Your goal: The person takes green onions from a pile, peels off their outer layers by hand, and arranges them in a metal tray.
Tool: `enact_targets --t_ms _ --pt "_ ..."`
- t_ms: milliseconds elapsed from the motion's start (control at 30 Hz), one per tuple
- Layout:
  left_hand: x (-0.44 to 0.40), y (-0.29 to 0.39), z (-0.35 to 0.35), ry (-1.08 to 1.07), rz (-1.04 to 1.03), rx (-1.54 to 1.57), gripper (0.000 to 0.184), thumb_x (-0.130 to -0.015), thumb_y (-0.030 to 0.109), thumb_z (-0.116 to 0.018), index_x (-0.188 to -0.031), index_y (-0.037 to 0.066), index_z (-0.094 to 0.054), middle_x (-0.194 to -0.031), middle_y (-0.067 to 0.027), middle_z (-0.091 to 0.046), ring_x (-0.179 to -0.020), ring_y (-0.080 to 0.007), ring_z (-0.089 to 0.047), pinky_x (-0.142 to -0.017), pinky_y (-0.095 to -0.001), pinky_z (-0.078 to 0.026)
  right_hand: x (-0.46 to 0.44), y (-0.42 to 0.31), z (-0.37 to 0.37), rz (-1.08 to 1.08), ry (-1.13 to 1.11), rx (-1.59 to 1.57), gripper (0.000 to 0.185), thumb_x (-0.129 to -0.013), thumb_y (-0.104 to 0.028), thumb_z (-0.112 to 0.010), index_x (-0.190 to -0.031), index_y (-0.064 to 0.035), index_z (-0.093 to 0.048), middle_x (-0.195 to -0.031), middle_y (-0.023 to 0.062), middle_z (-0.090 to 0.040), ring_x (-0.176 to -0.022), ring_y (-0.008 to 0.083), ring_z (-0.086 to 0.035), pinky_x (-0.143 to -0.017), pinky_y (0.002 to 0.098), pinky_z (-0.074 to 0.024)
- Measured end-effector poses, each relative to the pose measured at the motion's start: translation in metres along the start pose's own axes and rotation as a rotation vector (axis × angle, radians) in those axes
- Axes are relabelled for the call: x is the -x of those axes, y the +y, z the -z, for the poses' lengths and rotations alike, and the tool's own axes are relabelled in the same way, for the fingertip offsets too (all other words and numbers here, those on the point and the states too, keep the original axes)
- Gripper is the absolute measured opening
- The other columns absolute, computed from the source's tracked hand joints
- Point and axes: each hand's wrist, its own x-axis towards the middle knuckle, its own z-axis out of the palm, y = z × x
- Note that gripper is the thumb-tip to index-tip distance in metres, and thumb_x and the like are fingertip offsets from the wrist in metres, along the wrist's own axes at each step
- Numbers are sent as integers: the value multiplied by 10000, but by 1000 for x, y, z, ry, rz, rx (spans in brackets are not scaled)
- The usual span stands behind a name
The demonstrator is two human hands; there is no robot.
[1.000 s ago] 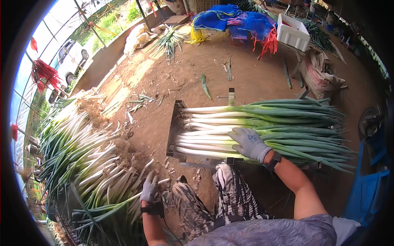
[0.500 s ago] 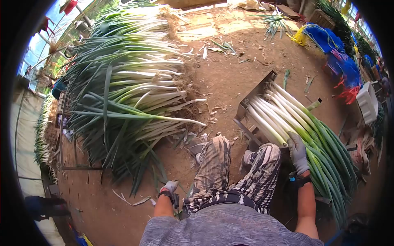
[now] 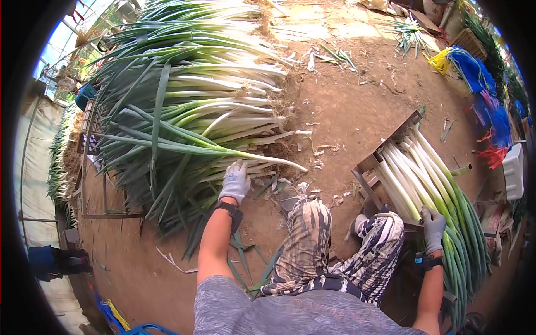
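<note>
A large pile of leeks (image 3: 223, 120) lies on the left, white ends and roots pointing right. My gloved left hand (image 3: 235, 183) reaches to the pile's near edge with its fingers stretched out, over the lower white shafts; nothing is gripped in it. One leek lies on top, slanting across the pile just above that hand. On the right, a bundle of leeks (image 3: 419, 173) rests in a metal frame (image 3: 385, 142), white ends against its far plate and green leaves hanging towards me. My gloved right hand (image 3: 434, 229) is curled on the bundle's left edge, where white turns green.
My knees (image 3: 310, 229) are between pile and frame. Leaf scraps (image 3: 338, 58) litter the dirt floor. Blue netting (image 3: 474, 72) and a white container (image 3: 512, 170) stand at the right. Another person's dark-clothed leg (image 3: 58, 262) shows at far left.
My left hand has gone from beside my lap up to the pile's near edge, its fingers opening out. My right hand stays at the bundle. The whole view has shifted slightly.
</note>
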Motion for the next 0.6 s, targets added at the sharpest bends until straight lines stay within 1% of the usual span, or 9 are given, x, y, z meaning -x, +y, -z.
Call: enact_targets --t_ms 133,200,267,300,333,400,467,533,600 --pt "-72 -22 -4 -120 -66 -270 443 -825 153 -535 -1257 58 -509 -1341 -142 -459 -1266 -293 -403 -1083 -418 -266 2 -1 2 -23 16 66 267 -872 -176 -610 -989 57 -669 -755 66 -655 -569 105 -569 -539 249 -465" --pt "-89 -24 -8 -200 -6 -407 456 -853 118 -482 -1307 78 -471 -1333 -118 -470 -1278 -260 -397 -1084 -430 -259 3 -3 2 -35 20 93 258 -865 -159 -611 -988 60 -668 -755 68 -656 -565 106 -577 -537 248 -471" --pt "-104 -27 -20 -315 68 -419 453 -880 119 -448 -1332 87 -448 -1349 -113 -460 -1282 -250 -396 -1092 -434 -248 5 -9 1 -32 46 126 233 -860 -132 -605 -970 64 -668 -746 69 -654 -560 108 -584 -536 247 -479" --pt "-106 -23 -24 -370 93 -445 441 -907 136 -420 -1347 97 -426 -1308 -98 -513 -1242 -227 -453 -1100 -437 -231 5 -9 0 -32 55 128 230 -860 -129 -603 -965 65 -668 -743 69 -652 -560 108 -584 -535 248 -480" --pt "-105 -19 -28 -396 92 -479 366 -904 140 -451 -1259 116 -538 -1136 -79 -638 -1103 -212 -581 -1018 -417 -346 7 -10 0 -34 60 132 226 -861 -127 -601 -960 66 -668 -741 69 -651 -561 107 -583 -535 249 -481" --pt "-101 -15 -44 -478 240 -413 256 -878 147 -510 -1084 144 -662 -947 -48 -701 -924 -216 -666 -849 -393 -464 8 -13 -1 -65 55 115 227 -865 -131 -597 -958 64 -666 -747 75 -652 -573 110 -589 -541 249 -480" --pt "-80 -7 -55 -553 235 -465 175 -844 163 -567 -943 159 -711 -888 -51 -709 -845 -234 -686 -706 -382 -500 9 -20 -1 -83 52 106 231 -866 -133 -596 -964 64 -665 -757 78 -655 -579 111 -592 -542 250 -478" --pt "-48 23 -23 -577 226 -355 180 -835 177 -578 -963 159 -703 -895 -61 -708 -845 -245 -687 -688 -388 -503 8 -18 -1 -92 60 118 232 -867 -137 -596 -963 63 -666 -761 78 -655 -585 113 -595 -545 254 -479" --pt "-5 26 -43 -583 270 -287 190 -831 189 -585 -982 163 -697 -866 -68 -709 -845 -253 -686 -694 -389 -504 9 -18 -3 -92 75 130 234 -868 -141 -596 -963 61 -667 -766 80 -657 -592 116 -598 -550 258 -481"
